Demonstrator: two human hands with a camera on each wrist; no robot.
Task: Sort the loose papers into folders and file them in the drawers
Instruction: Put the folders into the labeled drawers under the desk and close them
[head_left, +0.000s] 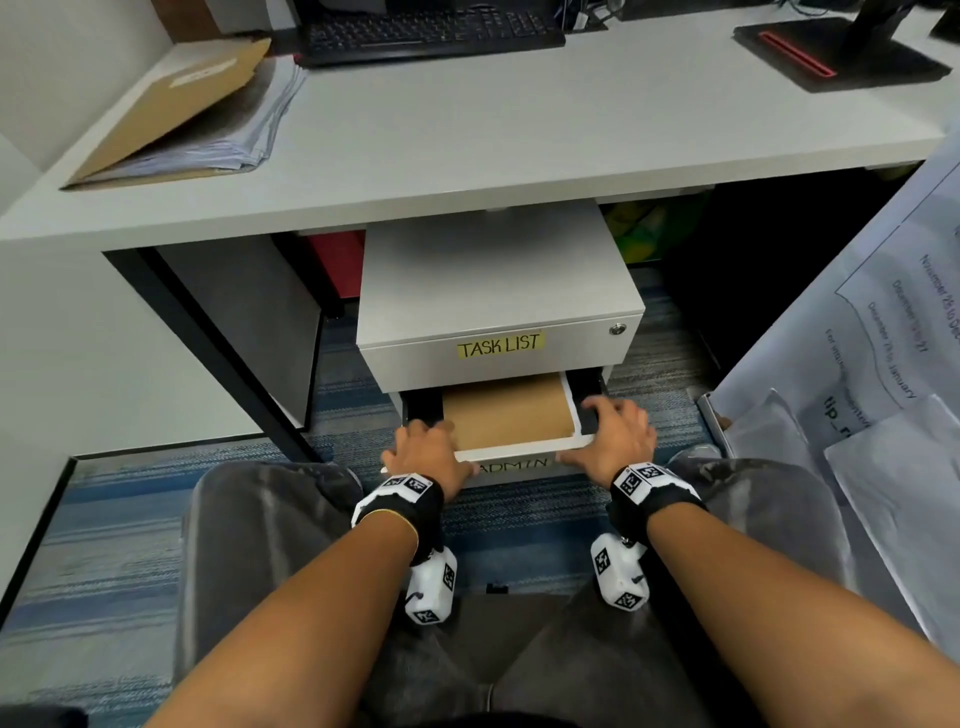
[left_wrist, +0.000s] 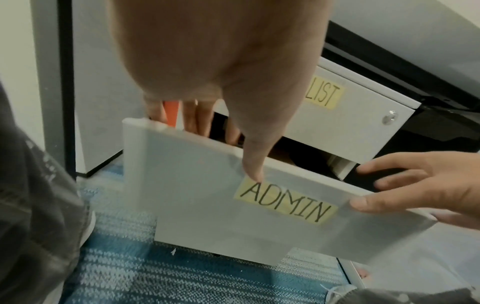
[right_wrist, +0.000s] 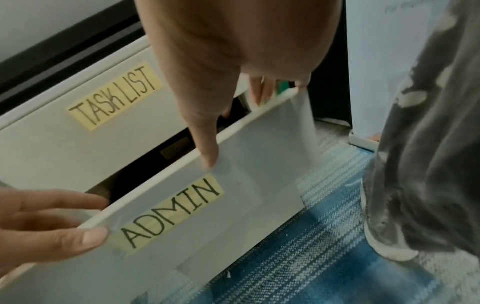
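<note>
Under the desk stands a white drawer cabinet. Its top drawer carries a yellow TASK LIST label and is closed. The drawer below, labelled ADMIN, stands partly pulled out, and a brown folder lies flat inside it. My left hand grips the left end of the ADMIN drawer front, thumb on the face and fingers hooked over the top edge. My right hand holds the right end the same way, thumb on the front.
On the desk's left lies another brown folder on a stack of papers, with a keyboard and a monitor base behind. Loose printed sheets hang at my right. A black desk leg stands left of the cabinet; my knees flank the drawer.
</note>
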